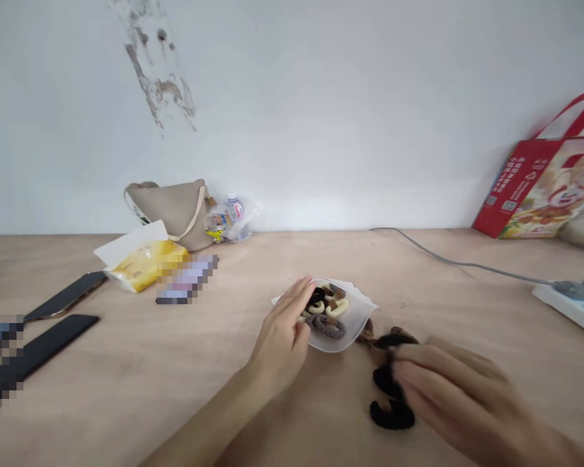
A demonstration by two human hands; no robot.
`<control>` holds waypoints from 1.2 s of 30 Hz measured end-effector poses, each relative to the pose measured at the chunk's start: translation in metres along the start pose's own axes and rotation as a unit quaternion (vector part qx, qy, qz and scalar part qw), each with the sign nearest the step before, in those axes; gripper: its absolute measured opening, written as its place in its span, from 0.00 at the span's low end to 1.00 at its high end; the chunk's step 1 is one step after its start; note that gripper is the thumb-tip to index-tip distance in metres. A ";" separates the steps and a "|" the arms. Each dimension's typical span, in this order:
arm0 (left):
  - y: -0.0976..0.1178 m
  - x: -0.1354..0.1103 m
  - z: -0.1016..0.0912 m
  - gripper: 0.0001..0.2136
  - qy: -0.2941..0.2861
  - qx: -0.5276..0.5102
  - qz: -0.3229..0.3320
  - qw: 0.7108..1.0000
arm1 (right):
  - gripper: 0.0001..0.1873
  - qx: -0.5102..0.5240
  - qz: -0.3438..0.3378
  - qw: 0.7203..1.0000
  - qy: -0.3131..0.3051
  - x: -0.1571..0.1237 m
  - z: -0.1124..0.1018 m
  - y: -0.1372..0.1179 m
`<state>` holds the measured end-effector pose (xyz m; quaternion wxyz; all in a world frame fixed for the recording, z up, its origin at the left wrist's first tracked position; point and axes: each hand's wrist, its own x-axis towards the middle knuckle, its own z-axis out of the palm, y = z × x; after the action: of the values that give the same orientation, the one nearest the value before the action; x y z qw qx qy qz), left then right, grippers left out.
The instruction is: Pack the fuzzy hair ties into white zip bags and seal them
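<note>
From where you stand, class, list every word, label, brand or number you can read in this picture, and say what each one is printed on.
Red carrier bag: printed characters, too small to read.
Yellow packet: small print, too blurred to read.
Plastic bottle: label lettering, too small to read.
No text here can be read.

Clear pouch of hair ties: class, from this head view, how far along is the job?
Done: mixed hair ties lie inside the clear pouch. In hand: the left hand is at the pouch's edge; the right hand is on the loose black hair ties. Left: those ties and a brown one lie outside on the wooden table.
</note>
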<state>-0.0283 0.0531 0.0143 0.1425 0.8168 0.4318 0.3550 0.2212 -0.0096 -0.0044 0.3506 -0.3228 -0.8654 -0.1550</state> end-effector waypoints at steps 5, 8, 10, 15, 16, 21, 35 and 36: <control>-0.002 -0.001 0.000 0.29 0.001 0.011 0.014 1.000 | 0.13 0.080 0.007 0.997 -0.002 0.052 0.028 -0.003; -0.002 -0.002 0.000 0.29 -0.006 0.013 0.015 1.000 | 0.13 0.110 0.019 0.994 -0.020 0.035 0.023 -0.008; -0.002 -0.002 0.001 0.29 -0.007 0.007 0.010 1.000 | 0.11 0.116 0.009 0.993 -0.027 0.016 0.014 -0.015; 0.000 -0.001 0.002 0.29 -0.002 -0.007 0.003 1.000 | 0.14 0.051 -0.001 0.999 -0.003 -0.014 0.001 -0.033; 0.000 -0.001 0.002 0.29 0.000 -0.009 0.003 1.000 | 0.15 0.048 -0.004 0.999 -0.003 -0.014 0.000 -0.034; -0.001 0.000 0.003 0.30 0.005 -0.013 0.003 1.000 | 0.16 0.026 -0.062 0.998 0.000 0.013 -0.002 -0.028; 0.004 -0.001 0.000 0.29 0.001 -0.013 -0.016 1.000 | 0.09 0.028 0.039 0.998 -0.046 -0.026 0.009 -0.009; 0.004 -0.001 0.000 0.29 0.001 -0.015 -0.014 1.000 | 0.08 0.012 0.030 0.998 -0.053 -0.030 0.009 -0.010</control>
<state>-0.0257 0.0499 0.0159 0.1598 0.8080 0.4381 0.3600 0.2265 -0.0256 -0.0318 0.3132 -0.3522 -0.8743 -0.1163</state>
